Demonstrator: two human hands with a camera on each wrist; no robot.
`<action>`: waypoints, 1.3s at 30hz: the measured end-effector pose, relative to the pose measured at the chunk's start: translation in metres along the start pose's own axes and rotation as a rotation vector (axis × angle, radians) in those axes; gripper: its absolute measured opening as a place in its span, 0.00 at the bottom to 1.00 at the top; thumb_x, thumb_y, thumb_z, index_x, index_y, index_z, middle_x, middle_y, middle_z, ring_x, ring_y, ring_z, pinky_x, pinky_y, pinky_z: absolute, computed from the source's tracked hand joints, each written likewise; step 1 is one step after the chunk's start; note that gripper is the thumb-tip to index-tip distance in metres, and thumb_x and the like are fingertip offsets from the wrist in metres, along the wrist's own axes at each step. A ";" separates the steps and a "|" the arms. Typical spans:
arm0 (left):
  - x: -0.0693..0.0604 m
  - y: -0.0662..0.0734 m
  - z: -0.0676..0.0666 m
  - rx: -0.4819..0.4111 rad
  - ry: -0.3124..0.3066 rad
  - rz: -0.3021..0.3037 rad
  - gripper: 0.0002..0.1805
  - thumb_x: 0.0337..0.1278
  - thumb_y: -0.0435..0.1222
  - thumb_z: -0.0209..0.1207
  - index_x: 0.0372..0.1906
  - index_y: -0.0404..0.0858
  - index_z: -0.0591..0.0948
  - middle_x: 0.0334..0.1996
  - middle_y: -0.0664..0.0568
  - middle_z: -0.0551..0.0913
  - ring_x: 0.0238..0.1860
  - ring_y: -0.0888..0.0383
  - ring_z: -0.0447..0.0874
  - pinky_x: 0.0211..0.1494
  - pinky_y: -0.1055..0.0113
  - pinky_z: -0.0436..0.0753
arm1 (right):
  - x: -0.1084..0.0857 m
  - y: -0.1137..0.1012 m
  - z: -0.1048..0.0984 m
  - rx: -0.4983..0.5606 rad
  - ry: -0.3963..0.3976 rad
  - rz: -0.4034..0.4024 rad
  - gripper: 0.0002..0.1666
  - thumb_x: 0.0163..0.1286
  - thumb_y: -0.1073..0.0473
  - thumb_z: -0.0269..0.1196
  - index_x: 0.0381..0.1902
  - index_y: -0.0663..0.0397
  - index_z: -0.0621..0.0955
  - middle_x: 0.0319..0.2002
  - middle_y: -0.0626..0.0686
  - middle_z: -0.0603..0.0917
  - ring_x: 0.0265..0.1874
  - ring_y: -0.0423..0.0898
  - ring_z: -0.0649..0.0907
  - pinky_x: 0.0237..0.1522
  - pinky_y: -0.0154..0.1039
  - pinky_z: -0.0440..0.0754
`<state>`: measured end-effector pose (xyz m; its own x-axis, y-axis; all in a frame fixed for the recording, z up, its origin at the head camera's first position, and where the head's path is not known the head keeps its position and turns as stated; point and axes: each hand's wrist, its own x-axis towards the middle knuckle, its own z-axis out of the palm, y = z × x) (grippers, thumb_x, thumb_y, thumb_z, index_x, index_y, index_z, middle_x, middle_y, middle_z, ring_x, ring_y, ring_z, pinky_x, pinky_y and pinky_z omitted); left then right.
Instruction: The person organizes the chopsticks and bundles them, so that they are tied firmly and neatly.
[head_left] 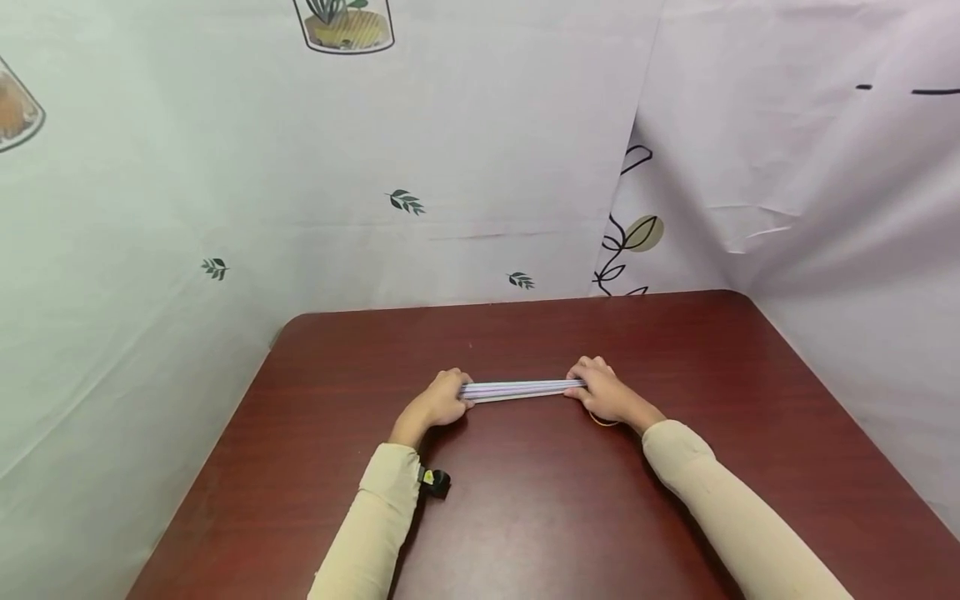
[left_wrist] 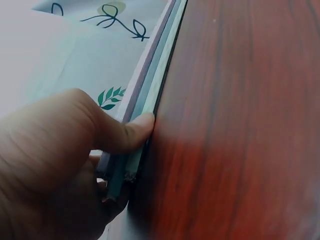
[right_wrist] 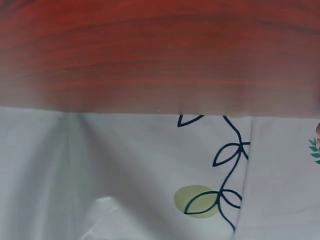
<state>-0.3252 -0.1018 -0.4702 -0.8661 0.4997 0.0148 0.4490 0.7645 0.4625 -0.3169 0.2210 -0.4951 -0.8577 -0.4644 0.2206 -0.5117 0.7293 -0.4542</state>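
A stack of thin, flat pieces [head_left: 517, 389] in pale purple, blue-grey and pale green is held edge-up over the table, long side running left to right. My left hand [head_left: 444, 398] grips its left end; in the left wrist view the thumb of the left hand [left_wrist: 55, 150] presses on the near side of the stack [left_wrist: 145, 85], with the fingers curled behind and beneath. At the other end, my right hand [head_left: 603, 390] pinches the stack between thumb and fingers. The right wrist view shows neither that hand nor the stack, apart from a sliver at the right edge.
The reddish-brown table [head_left: 517, 500] has rounded far corners. White printed cloth [head_left: 480, 150] hangs behind it and at both sides. A black strap device [head_left: 435, 482] is on the left wrist, and an orange band [head_left: 602, 421] shows by the right wrist.
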 end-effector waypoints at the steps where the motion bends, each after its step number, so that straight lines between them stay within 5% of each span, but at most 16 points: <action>1: 0.000 0.001 0.000 0.014 -0.009 -0.001 0.11 0.55 0.30 0.64 0.44 0.32 0.82 0.36 0.49 0.77 0.43 0.47 0.74 0.50 0.52 0.74 | -0.001 -0.002 0.000 -0.005 0.003 -0.003 0.07 0.68 0.57 0.65 0.37 0.55 0.80 0.38 0.50 0.75 0.39 0.51 0.69 0.43 0.47 0.65; 9: -0.002 0.004 -0.003 0.072 -0.056 0.014 0.12 0.61 0.32 0.60 0.48 0.31 0.80 0.39 0.47 0.78 0.47 0.45 0.75 0.54 0.51 0.74 | -0.003 -0.009 -0.006 -0.028 0.014 -0.017 0.07 0.69 0.58 0.64 0.37 0.57 0.79 0.37 0.50 0.75 0.38 0.51 0.69 0.42 0.46 0.65; 14: -0.004 0.006 -0.010 -0.003 -0.100 0.029 0.11 0.62 0.31 0.60 0.48 0.33 0.78 0.35 0.50 0.81 0.39 0.54 0.77 0.48 0.59 0.76 | -0.004 -0.008 -0.015 0.011 0.019 -0.040 0.05 0.69 0.60 0.63 0.37 0.56 0.78 0.37 0.50 0.75 0.37 0.49 0.70 0.43 0.45 0.68; 24: -0.014 0.017 -0.036 -0.170 -0.157 0.180 0.07 0.63 0.31 0.61 0.44 0.35 0.81 0.34 0.54 0.81 0.35 0.60 0.75 0.45 0.65 0.75 | -0.014 -0.022 -0.048 0.314 -0.151 -0.009 0.04 0.70 0.64 0.62 0.37 0.60 0.78 0.25 0.46 0.76 0.23 0.38 0.73 0.29 0.35 0.72; 31: -0.025 0.033 -0.058 -0.180 -0.067 0.150 0.08 0.63 0.32 0.63 0.45 0.34 0.82 0.33 0.54 0.82 0.33 0.59 0.75 0.41 0.65 0.74 | -0.013 -0.050 -0.063 0.399 -0.106 -0.002 0.10 0.69 0.57 0.66 0.37 0.59 0.85 0.26 0.47 0.79 0.25 0.40 0.73 0.29 0.35 0.71; 39: -0.031 0.052 -0.064 -0.181 0.049 0.166 0.13 0.61 0.36 0.66 0.46 0.33 0.82 0.29 0.55 0.80 0.29 0.61 0.73 0.37 0.67 0.73 | -0.015 -0.057 -0.073 0.437 0.021 0.003 0.09 0.64 0.60 0.70 0.40 0.58 0.87 0.29 0.54 0.84 0.24 0.40 0.76 0.26 0.34 0.74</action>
<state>-0.2890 -0.1042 -0.3900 -0.7956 0.5883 0.1448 0.5428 0.5859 0.6017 -0.2783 0.2235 -0.4097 -0.8624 -0.4488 0.2341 -0.4437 0.4475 -0.7765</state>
